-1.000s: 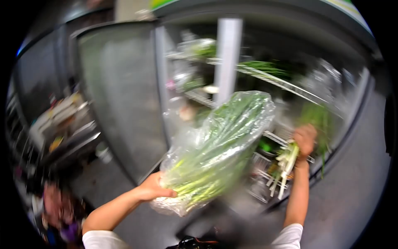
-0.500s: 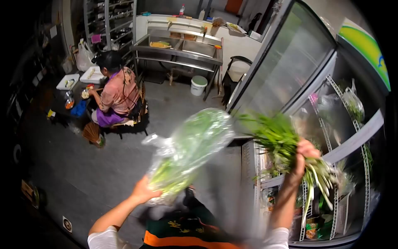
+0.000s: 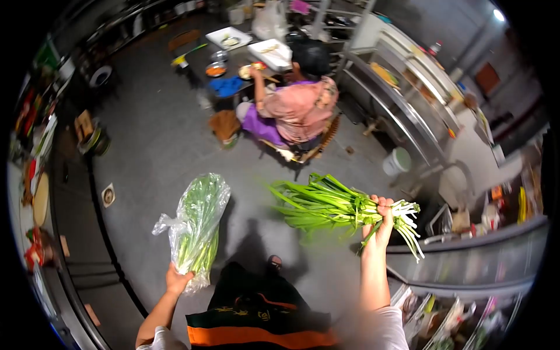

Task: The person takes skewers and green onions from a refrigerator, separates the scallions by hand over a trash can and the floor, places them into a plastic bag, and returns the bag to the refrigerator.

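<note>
A person sits near white trays, a bucket beneath the sink.

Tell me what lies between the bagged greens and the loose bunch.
In the head view, only grey floor, partly shadowed, shows between the bagged greens and the loose bunch.

A small round white lamp glares at upper right; shadow darkens the smooth grey floor, lower centre; edges bow strongly.
</note>
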### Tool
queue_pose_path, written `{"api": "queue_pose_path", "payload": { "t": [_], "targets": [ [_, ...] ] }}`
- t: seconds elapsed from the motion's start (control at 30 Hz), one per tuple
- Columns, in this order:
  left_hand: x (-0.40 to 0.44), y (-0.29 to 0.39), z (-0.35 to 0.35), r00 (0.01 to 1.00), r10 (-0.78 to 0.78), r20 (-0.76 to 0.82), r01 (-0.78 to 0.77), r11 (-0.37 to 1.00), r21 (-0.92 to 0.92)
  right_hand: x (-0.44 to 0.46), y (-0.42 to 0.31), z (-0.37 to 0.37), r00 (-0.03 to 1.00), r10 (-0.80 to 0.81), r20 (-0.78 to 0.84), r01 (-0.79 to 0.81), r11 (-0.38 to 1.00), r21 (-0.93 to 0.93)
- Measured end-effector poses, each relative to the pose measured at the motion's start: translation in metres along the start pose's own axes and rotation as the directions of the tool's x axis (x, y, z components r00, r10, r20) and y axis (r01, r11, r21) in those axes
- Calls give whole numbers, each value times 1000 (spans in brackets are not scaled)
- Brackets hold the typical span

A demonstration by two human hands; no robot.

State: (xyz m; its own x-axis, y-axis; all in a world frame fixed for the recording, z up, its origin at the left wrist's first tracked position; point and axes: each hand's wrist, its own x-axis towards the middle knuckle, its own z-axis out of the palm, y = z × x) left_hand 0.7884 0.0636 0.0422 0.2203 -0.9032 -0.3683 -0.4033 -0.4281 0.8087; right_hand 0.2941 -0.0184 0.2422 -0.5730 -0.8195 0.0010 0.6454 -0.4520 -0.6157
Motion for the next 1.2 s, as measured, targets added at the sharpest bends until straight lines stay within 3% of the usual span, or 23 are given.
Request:
{"api": "queue_pose_path", "payload": {
  "t": [0.07, 0.13, 0.17, 0.27, 0.33, 0.4, 0.47, 0.5, 0.57, 0.63, 0.7, 0.77, 0.83, 0.87, 0.93, 1.0, 1.03, 1.07, 1.13, 1.17, 1.2],
  "targets": [
    [-8, 1, 5, 992, -24, -123, 30, 999, 41, 29, 27, 7, 990, 129, 56, -131, 991, 26],
    [3, 9, 5, 967, -148, -207, 177, 975, 132, 42, 64, 21, 977, 203, 70, -205, 978, 24],
    [19, 5, -7, 961, -124, -246, 181, 957, 225, 44, 86, 37, 969, 240, 63, -242, 970, 21],
    [81, -22, -28, 948, -36, -316, 122, 959, 258, 45, 146, 72, 961, 273, 52, -272, 962, -23],
    [131, -48, -46, 949, -49, -311, 138, 952, 272, 43, 184, 82, 956, 284, 73, -284, 959, -11],
    [179, -69, -65, 958, -114, -263, 211, 901, 380, 36, 216, 98, 957, 290, -23, -291, 957, -22],
    [214, -74, -92, 927, -342, -152, 370, 900, 232, 34, 246, 106, 950, 313, -23, -313, 949, -34],
    [230, -100, -102, 963, -251, -94, 265, 945, 189, 30, 256, 110, 943, 332, -26, -333, 942, -40],
    [250, -74, -122, 936, -233, -265, 326, 860, 393, 22, 276, 125, 927, 367, -77, -372, 927, -57],
    [279, -48, -132, 966, 1, -257, 64, 967, 246, 10, 294, 135, 907, 415, -76, -420, 904, -84],
    [288, 37, -130, 988, 152, -18, -152, 988, -7, -4, 306, 149, 864, 492, -109, -503, 853, -140],
    [281, 116, -113, 857, 420, 300, -420, 905, -70, -18, 316, 152, 828, 554, -85, -559, 803, -207],
    [267, 197, -94, 659, 511, 551, -538, 833, -129, -32, 325, 152, 786, 607, -120, -619, 774, -136],
    [258, 231, -81, 571, 509, 644, -490, 841, -229, -36, 325, 150, 774, 624, -111, -633, 767, -102],
    [248, 256, -42, 377, 538, 754, -430, 823, -371, -47, 315, 157, 782, 607, -144, -619, 782, -63],
    [235, 269, -9, 201, 499, 843, -347, 841, -415, -53, 305, 162, 854, 498, -150, -519, 836, -179],
    [219, 283, 22, 49, 479, 877, -428, 803, -414, -62, 280, 162, 883, 373, -286, -427, 891, -155],
    [209, 284, 38, -33, 457, 889, -501, 762, -410, -67, 277, 141, 925, 282, -255, -330, 929, -170],
    [182, 273, 68, -130, 494, 860, -441, 748, -496, -95, 267, 113, 886, 206, -415, -279, 953, -122],
    [173, 256, 81, -178, 543, 821, -351, 744, -568, -103, 259, 122, 823, 187, -536, -351, 910, -221],
    [159, 278, 72, -270, 406, 873, -483, 728, -487, -110, 257, 120, 835, 132, -534, -297, 925, -236]
  ]
}}
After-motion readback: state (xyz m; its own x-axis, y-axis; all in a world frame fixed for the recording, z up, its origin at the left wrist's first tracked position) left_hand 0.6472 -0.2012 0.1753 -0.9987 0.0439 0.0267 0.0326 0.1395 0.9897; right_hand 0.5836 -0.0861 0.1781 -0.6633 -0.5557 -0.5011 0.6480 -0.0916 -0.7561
